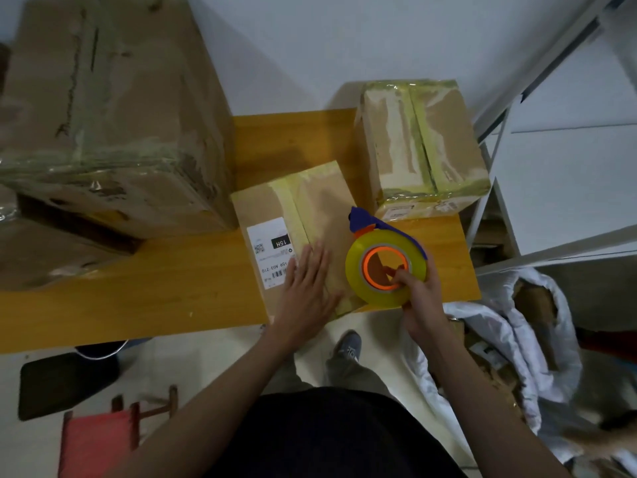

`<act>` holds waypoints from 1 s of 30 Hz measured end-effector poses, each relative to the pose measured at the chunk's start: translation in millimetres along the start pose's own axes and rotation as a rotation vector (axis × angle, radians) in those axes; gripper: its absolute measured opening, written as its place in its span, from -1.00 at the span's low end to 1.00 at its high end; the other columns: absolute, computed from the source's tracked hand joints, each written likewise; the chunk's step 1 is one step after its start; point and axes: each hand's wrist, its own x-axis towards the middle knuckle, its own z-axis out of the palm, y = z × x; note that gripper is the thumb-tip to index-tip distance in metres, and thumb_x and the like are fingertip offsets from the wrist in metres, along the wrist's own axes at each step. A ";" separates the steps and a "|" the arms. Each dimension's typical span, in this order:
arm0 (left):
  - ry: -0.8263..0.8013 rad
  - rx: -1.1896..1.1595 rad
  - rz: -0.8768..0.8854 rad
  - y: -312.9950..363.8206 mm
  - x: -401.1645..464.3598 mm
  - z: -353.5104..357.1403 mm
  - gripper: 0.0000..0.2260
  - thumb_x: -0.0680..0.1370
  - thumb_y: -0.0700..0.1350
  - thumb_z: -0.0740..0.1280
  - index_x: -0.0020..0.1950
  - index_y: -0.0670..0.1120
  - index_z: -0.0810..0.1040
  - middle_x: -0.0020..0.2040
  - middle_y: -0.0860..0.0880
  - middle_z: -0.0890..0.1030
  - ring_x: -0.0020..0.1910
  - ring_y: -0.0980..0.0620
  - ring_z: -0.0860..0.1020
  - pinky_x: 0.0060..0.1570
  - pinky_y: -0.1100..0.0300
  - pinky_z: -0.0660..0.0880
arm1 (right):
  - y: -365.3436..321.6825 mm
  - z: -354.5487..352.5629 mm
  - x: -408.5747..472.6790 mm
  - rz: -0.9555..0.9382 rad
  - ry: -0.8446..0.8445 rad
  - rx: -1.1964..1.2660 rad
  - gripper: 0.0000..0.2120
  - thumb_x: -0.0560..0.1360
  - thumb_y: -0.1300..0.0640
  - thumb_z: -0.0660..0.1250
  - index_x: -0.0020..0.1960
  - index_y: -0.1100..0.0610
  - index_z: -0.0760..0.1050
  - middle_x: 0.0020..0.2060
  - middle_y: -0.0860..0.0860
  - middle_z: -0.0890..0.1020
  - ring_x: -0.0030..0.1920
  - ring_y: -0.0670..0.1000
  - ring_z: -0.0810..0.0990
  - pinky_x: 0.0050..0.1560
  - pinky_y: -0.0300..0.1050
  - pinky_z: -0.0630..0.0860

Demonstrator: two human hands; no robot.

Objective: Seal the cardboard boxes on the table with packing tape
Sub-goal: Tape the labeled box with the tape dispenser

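A flat cardboard box (pixel 312 205) with a white shipping label lies at the front edge of the yellow wooden table (pixel 172 281). A strip of yellowish tape runs along its middle seam. My left hand (pixel 307 284) presses flat on the box's near end, fingers straight. My right hand (pixel 418 294) grips a yellow tape roll (pixel 356 274) with an orange core and a blue dispenser blade, held on edge over the box's right near corner. A second, taller taped box (pixel 424 146) stands at the back right of the table.
A large cardboard box (pixel 110 108) fills the table's left side, stacked on another. A grey metal shelf frame (pixel 496 139) stands to the right. White sacks with cardboard scraps (pixel 499 343) lie on the floor right. A red stool (pixel 100 439) stands lower left.
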 end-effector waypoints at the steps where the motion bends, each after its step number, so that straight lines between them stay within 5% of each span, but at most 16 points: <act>1: 0.001 0.004 -0.010 1.5 -1.5 1.1 -0.30 0.65 0.31 -0.09 0.65 -0.07 -0.15 0.66 -0.06 -0.17 0.62 -0.04 -0.21 0.58 -0.11 -0.10 | 0.8 -1.3 0.4 0.006 0.000 0.000 -0.35 0.51 0.46 0.30 0.47 -0.08 0.42 0.29 0.16 0.59 0.24 0.20 0.60 -0.03 -0.01 0.63; 7: -0.005 0.010 -0.008 1.1 -1.3 0.0 -0.28 0.65 0.32 -0.03 0.65 -0.07 -0.14 0.66 -0.05 -0.16 0.62 -0.05 -0.20 0.58 -0.14 -0.05 | 1.0 -2.0 -1.2 0.015 -0.020 -0.019 -0.34 0.52 0.44 0.32 0.48 -0.09 0.40 0.30 0.15 0.59 0.25 0.18 0.60 0.00 0.01 0.64; 11: -0.010 0.088 0.202 6.8 -21.4 4.2 -0.23 0.62 0.37 0.01 0.66 -0.07 -0.11 0.66 -0.07 -0.13 0.63 -0.09 -0.15 0.57 -0.16 -0.01 | 2.1 -4.8 -2.6 -0.001 -0.042 -0.014 -0.35 0.51 0.44 0.33 0.48 -0.08 0.41 0.30 0.16 0.59 0.24 0.18 0.61 -0.03 -0.02 0.64; 20: 0.017 0.209 0.416 -6.1 -34.3 9.7 -0.37 0.69 0.11 0.09 0.65 -0.13 -0.07 0.65 -0.14 -0.06 0.63 -0.09 -0.08 0.55 -0.11 0.14 | 7.2 -10.5 -2.9 0.016 -0.065 -0.006 -0.34 0.49 0.44 0.33 0.47 -0.07 0.42 0.28 0.15 0.61 0.26 0.21 0.60 0.06 0.08 0.63; 22: 0.024 0.171 0.346 -11.9 -38.9 2.8 -0.31 0.64 0.17 0.16 0.66 -0.05 -0.05 0.66 -0.11 -0.07 0.63 -0.12 -0.10 0.57 -0.14 0.03 | 6.5 -10.9 -4.1 0.020 -0.078 0.001 -0.35 0.49 0.45 0.33 0.47 -0.06 0.42 0.26 0.14 0.62 0.26 0.22 0.60 0.09 0.12 0.63; 26: 0.050 -0.011 -0.139 -25.8 -58.2 -8.5 0.01 0.39 0.50 0.29 0.65 0.08 -0.08 0.64 -0.14 -0.23 0.60 -0.23 -0.27 0.53 -0.22 -0.19 | 4.6 -11.1 -7.6 0.011 -0.108 0.012 -0.34 0.50 0.47 0.30 0.46 -0.07 0.42 0.25 0.15 0.61 0.21 0.17 0.62 -0.02 0.02 0.63; 30: -0.018 -0.101 -0.212 -34.3 -60.8 -14.1 0.11 0.27 0.61 0.21 0.65 0.12 -0.12 0.61 -0.11 -0.36 0.57 -0.23 -0.36 0.49 -0.25 -0.10 | 3.9 -6.7 -10.0 0.013 -0.114 0.027 -0.35 0.51 0.47 0.29 0.45 -0.07 0.43 0.23 0.14 0.62 0.19 0.16 0.63 -0.05 0.03 0.64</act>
